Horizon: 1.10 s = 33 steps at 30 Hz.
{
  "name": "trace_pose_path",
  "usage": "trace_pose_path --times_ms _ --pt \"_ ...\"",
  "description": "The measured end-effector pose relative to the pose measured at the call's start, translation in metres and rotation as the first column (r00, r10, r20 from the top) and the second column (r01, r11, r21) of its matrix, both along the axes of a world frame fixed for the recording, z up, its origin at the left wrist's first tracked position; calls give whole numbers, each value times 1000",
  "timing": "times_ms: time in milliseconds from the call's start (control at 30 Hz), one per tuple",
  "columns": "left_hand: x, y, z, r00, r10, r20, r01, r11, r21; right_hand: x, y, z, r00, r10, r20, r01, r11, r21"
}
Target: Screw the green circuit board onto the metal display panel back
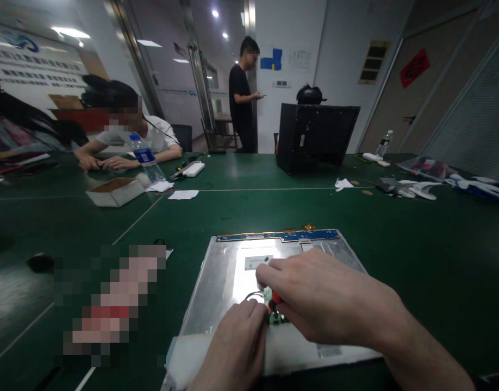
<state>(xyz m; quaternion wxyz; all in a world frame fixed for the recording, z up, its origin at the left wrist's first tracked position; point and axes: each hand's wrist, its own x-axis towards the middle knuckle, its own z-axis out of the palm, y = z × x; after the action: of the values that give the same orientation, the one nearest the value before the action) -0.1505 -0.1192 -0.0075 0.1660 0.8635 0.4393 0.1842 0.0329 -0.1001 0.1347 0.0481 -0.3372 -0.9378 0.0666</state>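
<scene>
A flat display panel (pixel 217 277) lies metal back up on the green table in front of me, a blue circuit strip (pixel 249 237) along its far edge. My right hand (pixel 315 293) is closed around a red and black screwdriver (pixel 275 300), its tip hidden, over a small green circuit board (pixel 279 320). My left hand (pixel 239 339) rests on the near part of the panel, fingertips pressed together at the board's left side. What they hold, if anything, is hidden. A thin dark cable (pixel 254 294) curves just beyond them.
A blurred-out item (pixel 114 298) lies left of the panel. Farther off are an open white box (pixel 117 193), a water bottle (pixel 147 157), paper scraps (pixel 184 194) and a large black case (pixel 317 138). Gloves (pixel 416 189) lie at right. Two people sit at left; another stands behind.
</scene>
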Motion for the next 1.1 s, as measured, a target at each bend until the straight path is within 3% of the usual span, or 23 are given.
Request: trace_pose_path --times_ms 233,567,900,1100 --pt "-1 0 -4 1000 -2 -9 3 1000 30 -2 2 -3 998 -56 3 56 998 26" --pt "0 0 -2 1000 0 8 0 1000 23 1 0 2 999 18 26 -17 999 -40" --pt "-1 1 -7 1000 -15 -18 16 999 44 -4 1 -2 998 -57 -12 58 998 18" --pt "-1 1 -7 1000 -5 15 4 998 55 -1 0 1 1000 -12 1 12 1000 -22"
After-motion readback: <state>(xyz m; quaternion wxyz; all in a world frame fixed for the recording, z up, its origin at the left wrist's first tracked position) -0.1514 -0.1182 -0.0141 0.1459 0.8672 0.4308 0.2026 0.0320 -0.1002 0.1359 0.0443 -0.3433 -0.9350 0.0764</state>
